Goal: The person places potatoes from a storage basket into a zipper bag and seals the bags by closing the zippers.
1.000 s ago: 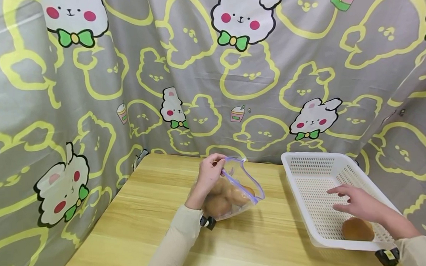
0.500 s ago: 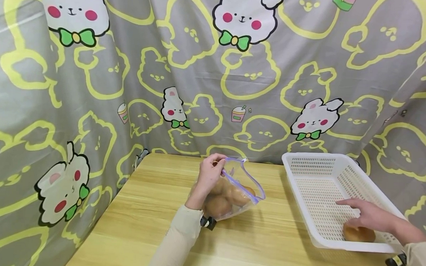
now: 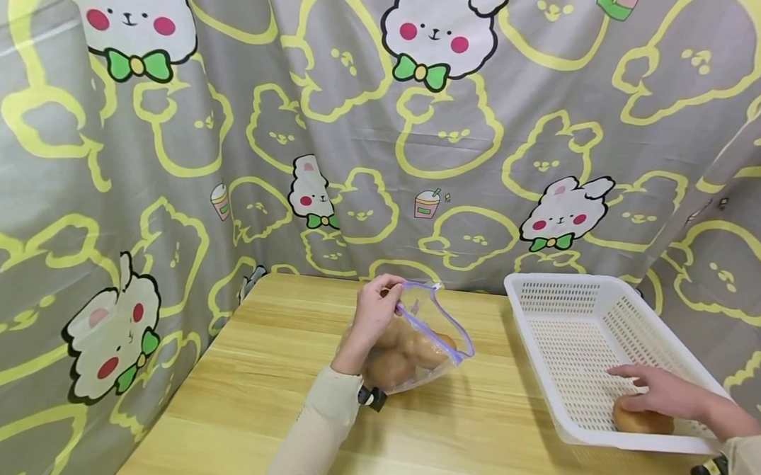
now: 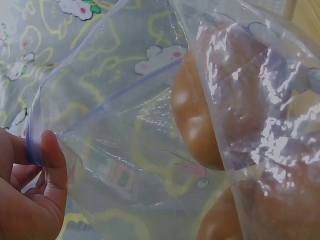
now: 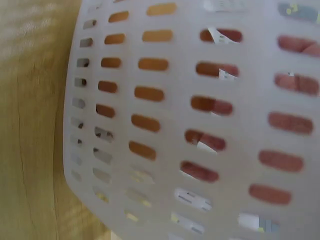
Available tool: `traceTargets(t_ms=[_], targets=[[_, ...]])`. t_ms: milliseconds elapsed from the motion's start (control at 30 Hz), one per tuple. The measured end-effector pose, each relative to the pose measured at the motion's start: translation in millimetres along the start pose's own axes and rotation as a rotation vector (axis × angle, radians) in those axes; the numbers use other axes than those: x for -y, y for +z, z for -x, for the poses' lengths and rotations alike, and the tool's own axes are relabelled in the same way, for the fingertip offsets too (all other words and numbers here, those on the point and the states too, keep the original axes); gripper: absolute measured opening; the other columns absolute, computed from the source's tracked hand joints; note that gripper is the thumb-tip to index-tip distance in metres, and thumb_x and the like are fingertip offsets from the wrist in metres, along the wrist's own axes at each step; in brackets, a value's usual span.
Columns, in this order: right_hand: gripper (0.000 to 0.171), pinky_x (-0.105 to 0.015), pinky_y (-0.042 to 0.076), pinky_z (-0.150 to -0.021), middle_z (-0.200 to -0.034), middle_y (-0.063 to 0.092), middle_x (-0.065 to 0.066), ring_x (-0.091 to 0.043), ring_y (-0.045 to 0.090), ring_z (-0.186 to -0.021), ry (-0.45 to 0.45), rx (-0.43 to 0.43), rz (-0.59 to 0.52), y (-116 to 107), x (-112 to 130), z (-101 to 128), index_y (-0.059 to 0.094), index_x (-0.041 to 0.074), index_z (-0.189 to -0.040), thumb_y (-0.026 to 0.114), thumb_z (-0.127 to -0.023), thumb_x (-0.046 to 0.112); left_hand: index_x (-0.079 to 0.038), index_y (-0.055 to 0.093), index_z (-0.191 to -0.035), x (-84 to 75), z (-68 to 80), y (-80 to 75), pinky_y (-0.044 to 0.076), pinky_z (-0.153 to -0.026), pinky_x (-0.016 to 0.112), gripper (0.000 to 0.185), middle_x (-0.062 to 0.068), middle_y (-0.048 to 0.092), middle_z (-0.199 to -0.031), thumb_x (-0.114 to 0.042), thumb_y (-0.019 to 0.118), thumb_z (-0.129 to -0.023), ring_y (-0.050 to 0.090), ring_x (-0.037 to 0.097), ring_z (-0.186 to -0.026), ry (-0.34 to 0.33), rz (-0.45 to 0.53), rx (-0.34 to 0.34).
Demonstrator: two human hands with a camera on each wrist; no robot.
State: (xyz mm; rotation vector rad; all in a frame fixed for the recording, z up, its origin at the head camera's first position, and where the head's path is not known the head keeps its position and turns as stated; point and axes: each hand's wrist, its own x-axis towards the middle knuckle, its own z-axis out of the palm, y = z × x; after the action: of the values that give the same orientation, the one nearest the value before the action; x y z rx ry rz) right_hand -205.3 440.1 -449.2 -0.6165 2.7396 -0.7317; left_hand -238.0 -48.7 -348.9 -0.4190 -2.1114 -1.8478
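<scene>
On the wood-look table [image 3: 233, 401], head view: there's a clear zip bag [image 3: 427, 378] with a purple rim, mouth gaping, holding several rolls [image 3: 390, 365]. They're round and brownish, a bit hazy through the plastic. The left hand [image 3: 377, 310] has the rim pinched between thumb and fingers. Off to the right sits a white slotted basket [image 3: 566, 359] with one lone roll [image 3: 644, 420] near its closest end, plump, smooth, golden brown. The right hand [image 3: 663, 391] is over that one, thumb touching it, index finger stretched out; can't tell if it's really gripped.

Left wrist view: the bagged rolls look super shiny, caramel brown, one with a shallow dimple. The crinkly plastic throws white glare over part of them. Thumb's pressed on the purple edge.

Right wrist view: mostly basket wall, kinda blurry. Orange-brown bits of the lone roll show through the slots, with reddish patches of fingers right beside it. The grip itself is hidden behind the wall.
</scene>
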Motion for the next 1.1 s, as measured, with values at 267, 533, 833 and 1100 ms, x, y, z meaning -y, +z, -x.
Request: traceTargets(t_ms=[267,533,833,1100], targets=[[0.054,-0.020,0.050,-0.069,-0.116,0.048,-0.043,-0.057,0.053,-0.095,-0.027,0.102,-0.102,-4.6,-7.5,4.3,0.043,-0.022,-0.122,0.067,-0.086,0.010,0.014,0.063,-0.097,0.4,-0.1,0.2,0.054,-0.059,0.056,0.013,0.013,0.057,-0.073,0.007,0.054,-0.091,0.053,0.017,-0.054,0.000,-0.004,0.001],[0.059,-0.020,0.048,-0.067,-0.108,0.056,-0.034,-0.048,0.055,-0.098,0.073,0.134,-0.075,-5.1,-12.4,4.9,0.043,-0.022,-0.122,0.068,-0.087,0.018,0.014,0.063,-0.097,1.4,-0.7,0.3,0.053,-0.059,0.058,0.013,0.012,0.057,-0.071,0.007,0.054,-0.091,0.054,0.018,-0.053,0.009,-0.010,0.000],[0.053,-0.021,0.047,-0.064,-0.101,0.061,-0.017,-0.019,0.057,-0.089,0.108,0.137,-0.056,-6.2,-13.4,6.5,0.049,-0.018,-0.119,0.066,-0.089,0.023,0.014,0.064,-0.096,2.4,-1.2,0.1,0.054,-0.056,0.056,0.013,0.011,0.057,-0.071,0.007,0.055,-0.091,0.053,0.017,-0.052,0.021,-0.018,-0.003],[0.035,-0.021,0.042,-0.058,-0.085,0.057,-0.002,0.000,0.047,-0.073,0.043,0.090,-0.028,-2.5,-12.9,9.1,0.056,-0.005,-0.105,0.069,-0.086,0.022,0.014,0.064,-0.096,2.6,-0.7,0.1,0.055,-0.055,0.052,0.013,0.011,0.057,-0.072,0.007,0.055,-0.091,0.054,0.017,-0.053,0.025,-0.024,-0.003]])
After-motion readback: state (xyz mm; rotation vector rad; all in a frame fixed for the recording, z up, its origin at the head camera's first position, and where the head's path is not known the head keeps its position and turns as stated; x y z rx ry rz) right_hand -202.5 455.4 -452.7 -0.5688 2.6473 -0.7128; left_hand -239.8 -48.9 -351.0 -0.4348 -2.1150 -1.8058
